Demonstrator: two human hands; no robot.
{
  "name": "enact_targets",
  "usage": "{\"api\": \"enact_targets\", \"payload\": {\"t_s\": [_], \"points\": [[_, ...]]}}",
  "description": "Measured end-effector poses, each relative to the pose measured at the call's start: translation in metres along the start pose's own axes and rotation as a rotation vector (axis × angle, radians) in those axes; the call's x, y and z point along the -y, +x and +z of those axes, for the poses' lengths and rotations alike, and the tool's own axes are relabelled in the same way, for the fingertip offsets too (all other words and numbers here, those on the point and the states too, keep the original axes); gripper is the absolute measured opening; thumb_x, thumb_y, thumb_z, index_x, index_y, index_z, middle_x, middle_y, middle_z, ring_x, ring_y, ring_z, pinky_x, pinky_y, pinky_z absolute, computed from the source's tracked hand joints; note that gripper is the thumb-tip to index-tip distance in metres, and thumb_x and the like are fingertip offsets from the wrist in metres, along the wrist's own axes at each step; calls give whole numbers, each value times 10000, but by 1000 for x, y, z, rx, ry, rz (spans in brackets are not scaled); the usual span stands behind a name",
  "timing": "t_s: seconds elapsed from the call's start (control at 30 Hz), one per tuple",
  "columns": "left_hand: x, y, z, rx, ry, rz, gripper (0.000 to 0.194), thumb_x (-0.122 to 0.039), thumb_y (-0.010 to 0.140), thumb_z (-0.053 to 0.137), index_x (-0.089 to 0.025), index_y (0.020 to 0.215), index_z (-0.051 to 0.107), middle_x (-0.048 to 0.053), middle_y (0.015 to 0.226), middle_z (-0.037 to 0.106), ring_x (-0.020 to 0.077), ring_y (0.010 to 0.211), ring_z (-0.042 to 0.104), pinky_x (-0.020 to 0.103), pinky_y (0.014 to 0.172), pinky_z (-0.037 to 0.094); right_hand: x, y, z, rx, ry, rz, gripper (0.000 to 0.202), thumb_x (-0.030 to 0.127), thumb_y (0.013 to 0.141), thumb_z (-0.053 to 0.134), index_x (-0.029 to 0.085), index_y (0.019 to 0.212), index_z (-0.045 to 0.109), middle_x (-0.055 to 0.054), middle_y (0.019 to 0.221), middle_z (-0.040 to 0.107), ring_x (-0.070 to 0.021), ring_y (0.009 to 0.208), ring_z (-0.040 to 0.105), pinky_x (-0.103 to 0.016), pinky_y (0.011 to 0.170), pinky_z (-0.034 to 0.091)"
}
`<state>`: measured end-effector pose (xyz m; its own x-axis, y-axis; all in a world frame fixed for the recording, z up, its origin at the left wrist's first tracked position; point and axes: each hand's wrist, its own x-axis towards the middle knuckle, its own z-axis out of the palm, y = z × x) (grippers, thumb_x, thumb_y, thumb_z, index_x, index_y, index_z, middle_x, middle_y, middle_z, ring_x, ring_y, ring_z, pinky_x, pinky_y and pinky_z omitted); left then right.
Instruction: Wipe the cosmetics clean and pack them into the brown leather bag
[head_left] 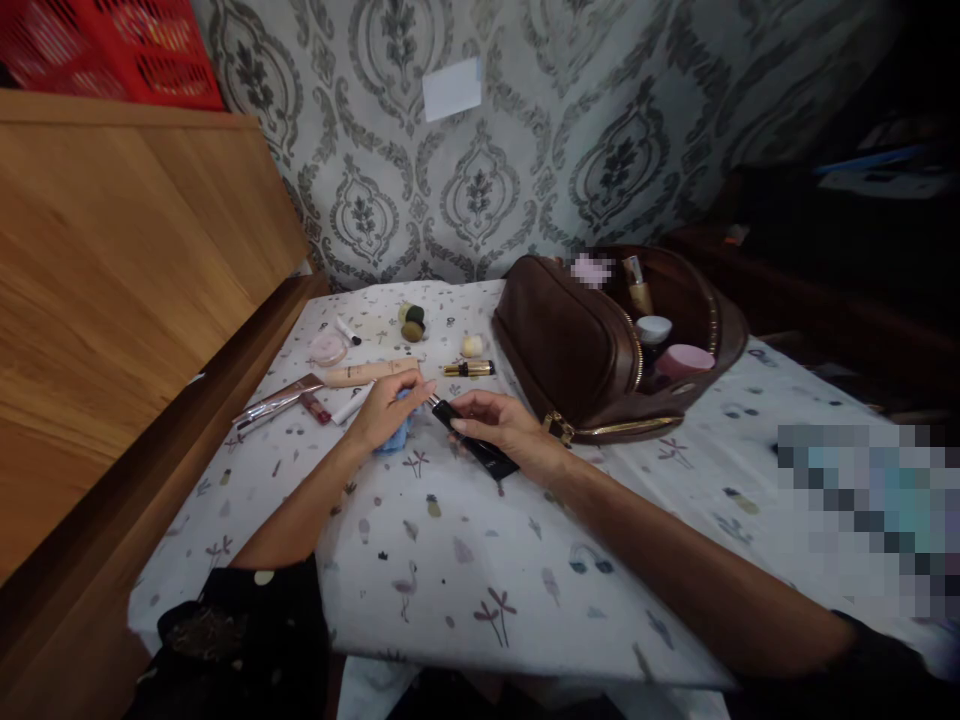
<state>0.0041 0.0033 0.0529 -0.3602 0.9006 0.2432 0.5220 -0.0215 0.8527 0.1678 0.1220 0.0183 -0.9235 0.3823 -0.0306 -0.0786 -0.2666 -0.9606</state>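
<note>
Near the middle of the patterned cloth, my right hand (510,430) is closed around a black tube-like item (484,455), which slants down to the right. My left hand (386,408) pinches at the item's thin silvery upper end, beside the right fingertips. A blue cloth (395,438) shows beneath my left hand, partly hidden by it. Just beyond the hands lies a black and gold tube (469,369). To the left are a long beige tube (367,372), a white stick (349,405) and a small dark red tube (315,408).
An open brown bag (570,340) holding cosmetics stands at the back right. A round pink compact (328,348), green-brown round items (412,325) and a small cream jar (472,346) lie farther back. A wooden cabinet (142,240) borders the left side.
</note>
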Motion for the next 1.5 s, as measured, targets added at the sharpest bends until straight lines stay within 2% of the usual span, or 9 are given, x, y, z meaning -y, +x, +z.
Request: {"api": "enact_targets", "payload": {"t_s": [0.17,0.27,0.37,0.47,0.67,0.87,1.07,1.33,1.5], "points": [[6,0,1,-36,31,-51,557,-649,898,414,-201,569,424,-40,530,374,106,505,357,243,496,272,3,-1,1,-13,-9,34,379,387,635,855,190,896,664,14,708,694,-117,607,613,-254,601,464],[6,1,-2,13,-2,-125,536,-651,853,504,-197,575,442,-48,523,374,96,484,344,235,469,261,4,-2,1,-1,-18,47,389,397,636,853,186,898,659,10,700,700,-115,604,614,-247,602,467],[6,3,-8,19,-109,-130,415,-574,788,643,-179,692,560,-45,594,465,96,531,413,217,495,316,5,-3,0,-9,-16,59,395,412,645,845,189,908,652,11,710,706,-119,602,620,-255,612,478],[5,3,-12,-23,-215,-123,349,-524,796,654,-184,869,622,-47,629,496,99,552,437,212,516,343,5,-4,0,-38,-10,59,405,414,641,845,192,920,651,16,723,705,-121,609,628,-259,618,484],[3,0,-9,94,-57,-150,468,-617,834,580,-173,687,549,-35,612,462,106,571,438,220,519,337,6,-4,0,17,-22,78,419,424,651,845,179,925,643,-2,716,715,-115,614,624,-251,632,483],[4,1,-10,117,-198,-113,395,-552,811,650,-196,980,678,-14,746,568,122,656,501,227,590,378,4,-5,-1,11,38,72,433,453,666,836,191,955,648,-3,731,719,-128,614,637,-269,643,496],[8,0,-5,118,-161,-176,423,-592,828,617,-185,725,562,-42,616,473,99,540,421,225,499,313,5,-5,0,31,56,81,420,444,656,848,183,922,654,-6,708,724,-123,597,639,-259,626,495],[11,0,-7,155,-206,-124,382,-547,825,635,-170,776,592,-40,690,506,101,618,450,218,573,353,2,-5,0,76,185,137,441,429,628,877,167,922,680,-27,689,729,-118,572,646,-220,582,510],[11,-1,8,48,-285,-114,394,-558,807,661,-168,777,621,-34,685,541,102,633,494,214,602,396,0,-5,2,61,286,151,346,350,685,857,168,929,693,-31,731,729,-121,618,667,-221,620,542]]}}
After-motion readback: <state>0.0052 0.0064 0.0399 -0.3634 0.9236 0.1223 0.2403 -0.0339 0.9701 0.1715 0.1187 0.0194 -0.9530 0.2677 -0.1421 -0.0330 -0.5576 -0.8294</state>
